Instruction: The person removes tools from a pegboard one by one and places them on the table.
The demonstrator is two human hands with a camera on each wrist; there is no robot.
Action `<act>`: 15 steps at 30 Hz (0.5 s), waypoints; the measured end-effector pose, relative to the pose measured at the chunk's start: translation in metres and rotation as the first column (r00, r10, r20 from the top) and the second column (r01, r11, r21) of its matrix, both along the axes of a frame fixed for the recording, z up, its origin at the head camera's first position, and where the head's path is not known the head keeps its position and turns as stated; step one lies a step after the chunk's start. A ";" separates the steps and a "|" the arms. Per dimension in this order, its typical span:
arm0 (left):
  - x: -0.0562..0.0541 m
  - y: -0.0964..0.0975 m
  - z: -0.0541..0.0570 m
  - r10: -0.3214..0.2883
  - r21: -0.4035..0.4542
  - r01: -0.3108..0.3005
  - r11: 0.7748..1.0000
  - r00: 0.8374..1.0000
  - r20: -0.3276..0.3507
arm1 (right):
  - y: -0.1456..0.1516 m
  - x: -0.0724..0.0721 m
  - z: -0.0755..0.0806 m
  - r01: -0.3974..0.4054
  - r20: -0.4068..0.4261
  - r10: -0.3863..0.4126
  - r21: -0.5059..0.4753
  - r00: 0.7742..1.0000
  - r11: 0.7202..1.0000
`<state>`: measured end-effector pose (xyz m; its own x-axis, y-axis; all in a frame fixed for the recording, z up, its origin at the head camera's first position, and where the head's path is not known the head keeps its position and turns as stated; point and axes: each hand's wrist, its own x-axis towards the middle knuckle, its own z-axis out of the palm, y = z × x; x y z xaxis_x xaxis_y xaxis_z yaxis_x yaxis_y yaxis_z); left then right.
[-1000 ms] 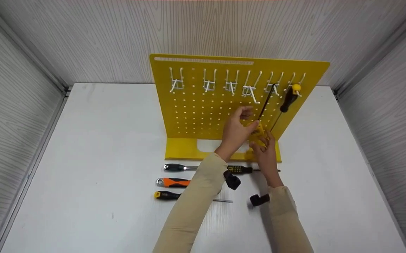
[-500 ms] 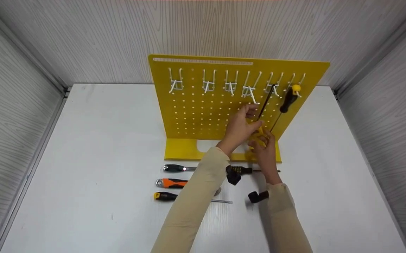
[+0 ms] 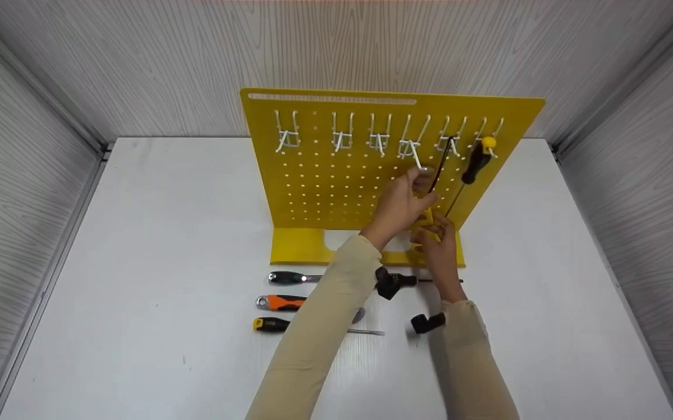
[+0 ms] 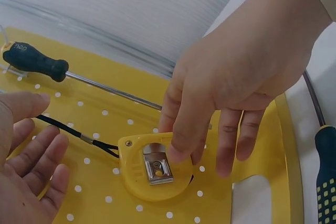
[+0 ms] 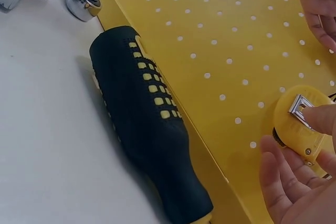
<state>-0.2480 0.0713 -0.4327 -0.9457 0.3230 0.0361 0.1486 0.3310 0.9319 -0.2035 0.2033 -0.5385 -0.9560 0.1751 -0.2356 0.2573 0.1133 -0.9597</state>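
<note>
A yellow tape measure (image 4: 155,169) hangs by its black wrist strap (image 3: 442,163) from a white hook (image 3: 453,146) on the yellow pegboard (image 3: 336,195). My right hand (image 3: 438,248) pinches the tape measure's case between thumb and fingers, its metal belt clip facing outward in the left wrist view. Beside the strap, my left hand (image 3: 398,207) holds its fingers loosely bent, with the thumb near the cord and nothing gripped. To the right, a black screwdriver (image 3: 476,163) with a yellow end hangs from another hook, shaft downward.
Several white hooks (image 3: 342,140) line the board's upper part. On the table before it lie a ratchet wrench (image 3: 287,277), a black-and-yellow handled screwdriver (image 5: 142,119), an orange-handled tool (image 3: 281,302) and another screwdriver (image 3: 272,325), partly covered by my left sleeve (image 3: 319,326).
My left hand has moved slightly up and right along the strap. My right hand keeps its hold on the tape measure, nearly in place.
</note>
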 end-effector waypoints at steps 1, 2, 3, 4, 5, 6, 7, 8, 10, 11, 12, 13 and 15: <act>0.000 0.001 0.000 0.000 0.007 -0.001 1.000 1.000 0.006 | 0.000 -0.001 0.000 -0.002 0.006 0.002 0.007 1.000 1.000; 0.000 0.001 0.001 0.001 0.013 -0.001 1.000 1.000 0.011 | 0.001 -0.002 0.001 -0.006 0.014 0.005 0.012 1.000 1.000; 0.000 0.002 0.001 0.003 0.015 -0.003 1.000 1.000 0.017 | 0.001 -0.002 0.002 -0.010 0.021 0.010 0.020 1.000 1.000; 0.000 0.002 0.001 0.006 0.015 -0.006 1.000 1.000 0.020 | 0.002 -0.003 0.003 -0.016 0.029 0.015 0.025 0.999 1.000; 0.000 0.003 0.001 0.007 0.017 -0.008 1.000 1.000 0.025 | 0.002 -0.003 0.003 -0.022 0.035 0.020 0.034 0.999 0.999; 0.000 0.003 0.002 0.008 0.019 -0.009 1.000 1.000 0.029 | 0.002 -0.003 0.003 -0.026 0.039 0.024 0.043 0.999 0.999; 0.000 0.003 0.002 0.006 0.023 -0.007 1.000 1.000 0.031 | 0.003 -0.003 0.003 -0.026 0.037 0.025 0.046 0.999 0.999; 0.000 0.003 0.002 0.006 0.025 -0.006 1.000 1.000 0.031 | 0.003 -0.003 0.003 -0.028 0.034 0.026 0.049 0.999 0.998; 0.000 0.003 0.002 0.004 0.036 -0.006 0.999 0.999 0.034 | 0.004 -0.002 0.001 -0.029 0.018 0.028 0.052 0.999 0.998; 0.000 0.003 0.002 0.004 0.038 -0.005 0.999 0.999 0.032 | 0.004 -0.001 0.001 -0.028 0.004 0.028 0.052 1.000 0.998; 0.000 0.003 0.002 0.004 0.041 -0.005 0.999 1.000 0.030 | 0.004 0.000 0.000 -0.026 -0.008 0.026 0.049 1.000 0.998; 0.000 0.003 0.002 0.004 0.045 -0.005 0.999 1.000 0.027 | 0.004 0.002 0.000 -0.023 -0.019 0.024 0.045 1.000 0.999; 0.000 0.003 0.002 0.007 0.040 -0.007 0.999 1.000 0.015 | 0.005 0.004 -0.002 -0.018 -0.040 0.019 0.032 0.999 0.999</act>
